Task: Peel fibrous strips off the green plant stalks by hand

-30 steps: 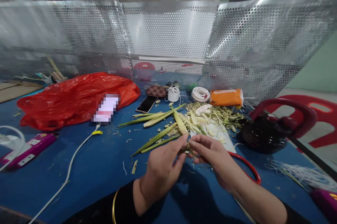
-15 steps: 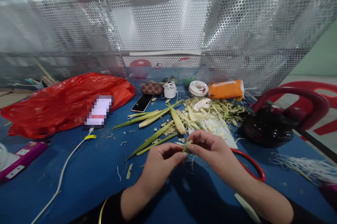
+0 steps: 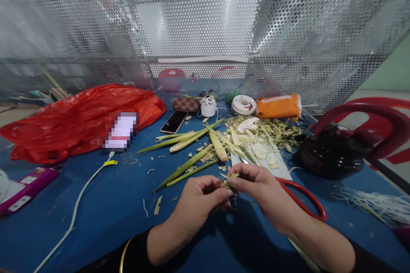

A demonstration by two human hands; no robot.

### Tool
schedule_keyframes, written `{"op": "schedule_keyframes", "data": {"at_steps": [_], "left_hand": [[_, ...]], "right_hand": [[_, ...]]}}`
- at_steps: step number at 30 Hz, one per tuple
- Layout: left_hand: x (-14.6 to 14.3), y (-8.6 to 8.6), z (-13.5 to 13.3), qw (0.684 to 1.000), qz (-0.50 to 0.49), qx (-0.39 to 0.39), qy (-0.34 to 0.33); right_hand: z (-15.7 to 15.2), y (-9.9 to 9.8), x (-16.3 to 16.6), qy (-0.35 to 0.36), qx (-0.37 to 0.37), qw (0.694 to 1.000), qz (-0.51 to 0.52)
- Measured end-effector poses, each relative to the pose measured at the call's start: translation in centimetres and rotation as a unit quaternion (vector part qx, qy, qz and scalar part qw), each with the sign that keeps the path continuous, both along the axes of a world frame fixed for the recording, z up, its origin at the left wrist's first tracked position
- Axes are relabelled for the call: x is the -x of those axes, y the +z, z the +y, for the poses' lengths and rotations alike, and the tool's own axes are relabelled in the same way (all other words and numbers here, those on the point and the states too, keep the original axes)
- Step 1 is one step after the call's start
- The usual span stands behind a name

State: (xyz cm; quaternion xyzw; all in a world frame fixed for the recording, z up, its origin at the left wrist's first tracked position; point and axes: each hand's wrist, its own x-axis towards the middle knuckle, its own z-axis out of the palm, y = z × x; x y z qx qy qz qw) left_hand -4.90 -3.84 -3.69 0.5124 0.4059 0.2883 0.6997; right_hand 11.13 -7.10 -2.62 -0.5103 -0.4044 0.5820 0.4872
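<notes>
My left hand (image 3: 197,200) and my right hand (image 3: 261,189) meet low in the middle of the view, fingertips pinched together. Between them is a small bundle of green plant strips (image 3: 231,181), with thin pale threads hanging around it. Fingers cover much of this bundle, so its exact form is hard to make out. Just beyond lie long green leaves (image 3: 188,165) and a pale yellow husk (image 3: 218,145). Red-handled scissors (image 3: 315,204) rest beside my right forearm, partly hidden by the right hand.
Shredded plant scraps (image 3: 280,133) lie around white paper (image 3: 282,166). Farther back are a phone (image 3: 174,121), a white spool (image 3: 244,104) and an orange packet (image 3: 278,106). A dark kettle (image 3: 333,155) stands right, near white strings (image 3: 378,202). Left are a red plastic bag (image 3: 80,119) and a cable (image 3: 77,209).
The view has tilted and shifted slightly. Both hands stay pinched on the small bundle, which has turned a little, and the left fingers sit closer beneath it.
</notes>
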Motion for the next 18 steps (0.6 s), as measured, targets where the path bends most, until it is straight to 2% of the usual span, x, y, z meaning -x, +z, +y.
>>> {"op": "schedule_keyframes", "data": {"at_steps": [3,6,12,18], "left_hand": [[0.07,-0.14,-0.24,0.998,0.004,-0.065,0.005],[-0.06,-0.19,-0.36,0.992,0.035,-0.117,0.015],[-0.68,-0.46,-0.23,1.000,0.000,0.012,0.023],[-0.42,-0.62,-0.02,1.000,-0.002,0.017,0.017]], "right_hand": [[-0.20,0.14,0.08,0.015,0.040,0.997,0.070],[-0.29,-0.07,0.14,0.007,0.049,0.996,0.079],[0.05,-0.50,-0.04,-0.036,0.015,0.998,0.041],[0.19,-0.50,-0.45,-0.039,0.006,0.999,0.025]]}}
